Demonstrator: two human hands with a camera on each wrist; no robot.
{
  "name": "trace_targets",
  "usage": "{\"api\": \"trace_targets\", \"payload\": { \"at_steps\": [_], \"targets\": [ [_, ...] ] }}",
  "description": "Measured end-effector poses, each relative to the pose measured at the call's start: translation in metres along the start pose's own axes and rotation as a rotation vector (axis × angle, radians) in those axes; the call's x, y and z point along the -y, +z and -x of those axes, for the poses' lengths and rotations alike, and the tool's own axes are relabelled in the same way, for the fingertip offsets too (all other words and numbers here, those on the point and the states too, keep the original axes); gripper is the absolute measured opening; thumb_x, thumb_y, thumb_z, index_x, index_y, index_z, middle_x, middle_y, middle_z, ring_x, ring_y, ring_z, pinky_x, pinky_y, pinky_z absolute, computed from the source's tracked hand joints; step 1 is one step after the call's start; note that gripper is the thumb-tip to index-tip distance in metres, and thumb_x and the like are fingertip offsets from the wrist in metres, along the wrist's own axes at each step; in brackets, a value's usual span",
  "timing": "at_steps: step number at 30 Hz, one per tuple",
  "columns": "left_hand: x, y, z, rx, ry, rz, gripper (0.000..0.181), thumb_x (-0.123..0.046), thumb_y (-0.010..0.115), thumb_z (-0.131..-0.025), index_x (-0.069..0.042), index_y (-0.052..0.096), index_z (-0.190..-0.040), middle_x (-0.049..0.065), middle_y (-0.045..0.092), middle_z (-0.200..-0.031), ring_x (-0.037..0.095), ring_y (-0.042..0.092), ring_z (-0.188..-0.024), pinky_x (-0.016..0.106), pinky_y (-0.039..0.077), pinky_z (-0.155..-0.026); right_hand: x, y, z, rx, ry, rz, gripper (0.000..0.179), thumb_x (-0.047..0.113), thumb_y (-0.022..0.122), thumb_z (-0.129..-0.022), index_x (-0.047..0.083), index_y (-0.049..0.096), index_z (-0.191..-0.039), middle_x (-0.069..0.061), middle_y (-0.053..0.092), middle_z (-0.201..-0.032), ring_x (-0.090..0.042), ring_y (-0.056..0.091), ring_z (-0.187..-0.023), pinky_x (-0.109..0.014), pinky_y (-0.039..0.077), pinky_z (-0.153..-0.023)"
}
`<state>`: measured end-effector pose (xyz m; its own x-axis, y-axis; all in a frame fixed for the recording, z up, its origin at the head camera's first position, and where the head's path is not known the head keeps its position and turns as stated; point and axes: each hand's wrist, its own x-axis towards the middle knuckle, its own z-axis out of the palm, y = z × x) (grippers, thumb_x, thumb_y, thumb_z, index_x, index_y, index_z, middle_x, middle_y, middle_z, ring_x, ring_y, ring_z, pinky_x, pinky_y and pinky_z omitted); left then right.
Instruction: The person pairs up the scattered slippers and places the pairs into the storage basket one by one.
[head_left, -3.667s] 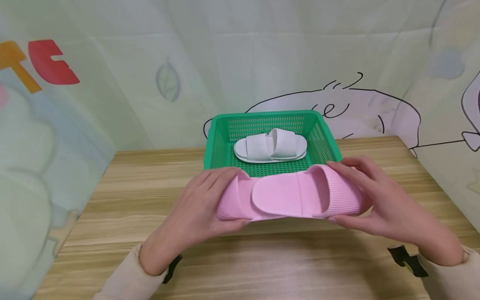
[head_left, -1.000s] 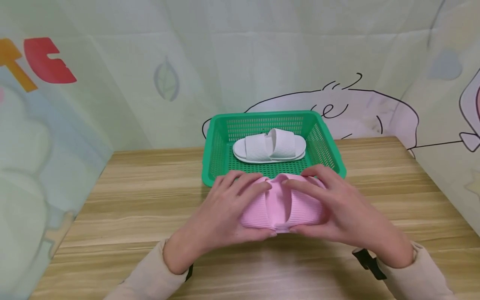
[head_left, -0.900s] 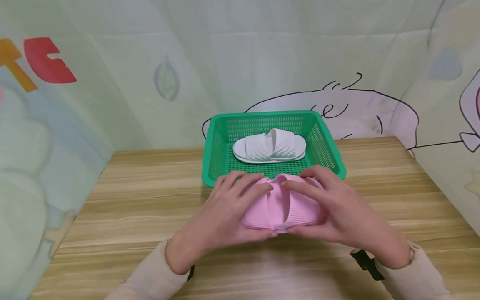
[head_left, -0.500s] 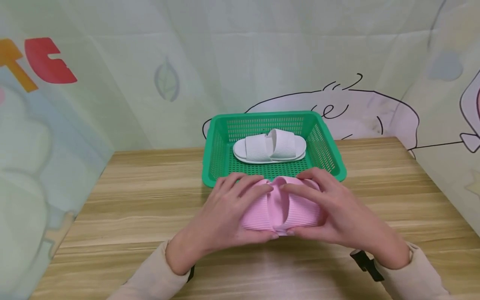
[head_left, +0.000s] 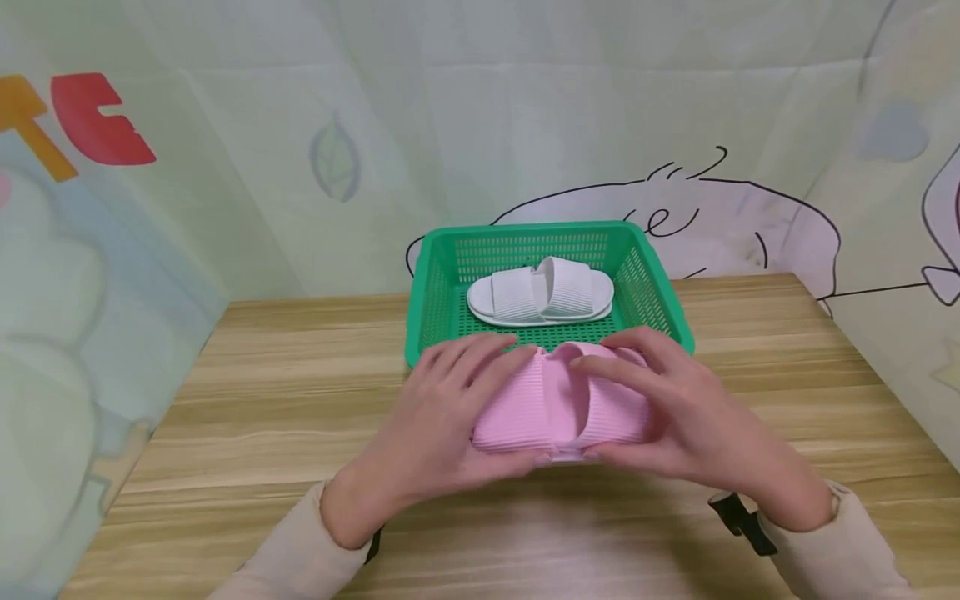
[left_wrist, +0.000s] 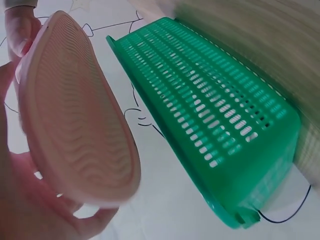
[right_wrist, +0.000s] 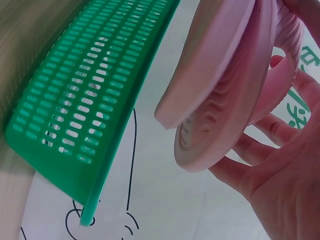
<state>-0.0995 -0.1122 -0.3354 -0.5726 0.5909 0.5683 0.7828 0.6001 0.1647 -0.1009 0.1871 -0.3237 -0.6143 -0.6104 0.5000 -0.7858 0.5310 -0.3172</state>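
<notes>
Two pink slide slippers [head_left: 558, 400] with ribbed straps are held together in front of the basket, one fitted into the other. My left hand [head_left: 438, 417] grips the left strap end, thumb along the lower edge and fingers over the top. On the other side my right hand [head_left: 701, 412] holds the right strap the same way. In the left wrist view a wavy-treaded sole [left_wrist: 77, 110] faces the camera. Seen from the right wrist, the overlapping soles [right_wrist: 215, 115] are raised off the table beside the basket, slightly apart at their ends.
A green perforated basket [head_left: 420, 308] stands at the back of the wooden table [head_left: 300, 375]. Inside it lies a pair of white slippers [head_left: 517, 296], nested together. Behind the table hangs a printed cloth [head_left: 487, 125].
Since the earliest frame the pink slippers have been slid together and my hands have come closer. In the last half second they rise slightly, and my left fingers shift on the strap.
</notes>
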Motion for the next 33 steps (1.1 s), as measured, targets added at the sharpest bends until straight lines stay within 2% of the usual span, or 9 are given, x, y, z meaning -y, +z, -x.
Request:
{"api": "trace_targets", "payload": {
  "at_steps": [3, 8, 15, 17, 20, 24, 27, 29, 33],
  "targets": [
    [0.004, -0.002, 0.004, 0.013, -0.019, 0.013, 0.093, -0.067, 0.083, -0.079, -0.013, 0.057, -0.151, 0.008, 0.059, -0.149, 0.029, 0.05, -0.144, 0.051, 0.04, -0.119, -0.003, -0.001, 0.002, -0.013, -0.003, 0.014, 0.071, 0.068, 0.076, -0.087, 0.023, 0.067, -0.141, -0.005, 0.058, -0.133, -0.018, 0.055, -0.123, -0.033, 0.059, -0.085],
    [0.011, -0.006, 0.013, 0.07, -0.075, 0.0, 0.098, -0.068, 0.081, -0.081, -0.014, 0.051, -0.156, 0.007, 0.053, -0.157, 0.029, 0.043, -0.152, 0.054, 0.033, -0.126, -0.009, -0.005, 0.004, -0.02, 0.013, 0.026, 0.072, 0.073, 0.069, -0.088, 0.024, 0.068, -0.14, -0.005, 0.058, -0.133, -0.019, 0.057, -0.122, -0.035, 0.062, -0.081],
    [0.026, -0.012, 0.024, 0.126, -0.154, -0.017, 0.105, -0.072, 0.078, -0.082, -0.016, 0.042, -0.163, 0.006, 0.043, -0.167, 0.029, 0.033, -0.159, 0.058, 0.033, -0.126, -0.02, -0.02, 0.008, -0.045, 0.052, 0.055, 0.073, 0.059, 0.088, -0.08, 0.023, 0.068, -0.14, -0.007, 0.059, -0.135, -0.025, 0.059, -0.122, -0.04, 0.065, -0.077],
    [0.029, -0.013, 0.027, 0.139, -0.171, -0.024, 0.105, -0.073, 0.077, -0.083, -0.016, 0.039, -0.164, 0.007, 0.041, -0.168, 0.03, 0.032, -0.159, 0.059, 0.033, -0.126, -0.024, -0.024, 0.01, -0.051, 0.061, 0.063, 0.074, 0.057, 0.089, -0.08, 0.022, 0.067, -0.141, -0.008, 0.059, -0.137, -0.026, 0.059, -0.123, -0.042, 0.064, -0.078],
    [0.033, -0.013, 0.032, 0.169, -0.18, -0.025, 0.105, -0.071, 0.075, -0.086, -0.014, 0.037, -0.165, 0.007, 0.038, -0.17, 0.03, 0.029, -0.16, 0.06, 0.031, -0.126, -0.029, -0.029, 0.01, -0.064, 0.072, 0.08, 0.079, 0.046, 0.097, -0.075, 0.02, 0.066, -0.143, -0.011, 0.059, -0.138, -0.027, 0.058, -0.123, -0.043, 0.064, -0.078],
    [0.034, -0.012, 0.037, 0.222, -0.181, -0.028, 0.101, -0.07, 0.072, -0.09, -0.013, 0.036, -0.166, 0.006, 0.036, -0.171, 0.029, 0.026, -0.162, 0.059, 0.028, -0.128, -0.036, -0.035, 0.008, -0.071, 0.097, 0.098, 0.094, 0.022, 0.104, -0.062, 0.019, 0.064, -0.147, -0.012, 0.058, -0.141, -0.027, 0.058, -0.124, -0.019, 0.057, -0.088],
    [0.034, -0.009, 0.039, 0.269, -0.172, -0.028, 0.098, -0.07, 0.069, -0.092, -0.016, 0.036, -0.166, 0.003, 0.034, -0.172, 0.027, 0.023, -0.163, 0.058, 0.025, -0.13, -0.04, -0.039, 0.004, -0.076, 0.104, 0.107, 0.097, 0.018, 0.104, -0.06, 0.018, 0.063, -0.148, -0.013, 0.057, -0.14, -0.027, 0.058, -0.123, -0.003, 0.043, -0.094],
    [0.034, -0.009, 0.04, 0.292, -0.164, -0.026, 0.096, -0.071, 0.067, -0.093, -0.018, 0.036, -0.167, 0.001, 0.032, -0.173, 0.027, 0.021, -0.163, 0.058, 0.023, -0.13, -0.043, -0.041, 0.0, -0.082, 0.103, 0.11, 0.097, 0.017, 0.104, -0.061, 0.018, 0.062, -0.149, -0.013, 0.057, -0.138, -0.027, 0.058, -0.122, -0.001, 0.039, -0.095],
    [0.033, -0.007, 0.041, 0.313, -0.153, -0.024, 0.093, -0.071, 0.066, -0.094, -0.02, 0.038, -0.166, -0.003, 0.03, -0.174, 0.026, 0.019, -0.164, 0.058, 0.021, -0.131, -0.048, -0.041, -0.008, -0.096, 0.088, 0.085, 0.095, 0.014, 0.103, -0.062, 0.017, 0.063, -0.149, -0.013, 0.056, -0.137, -0.025, 0.056, -0.123, -0.003, 0.04, -0.095]
  ]
}}
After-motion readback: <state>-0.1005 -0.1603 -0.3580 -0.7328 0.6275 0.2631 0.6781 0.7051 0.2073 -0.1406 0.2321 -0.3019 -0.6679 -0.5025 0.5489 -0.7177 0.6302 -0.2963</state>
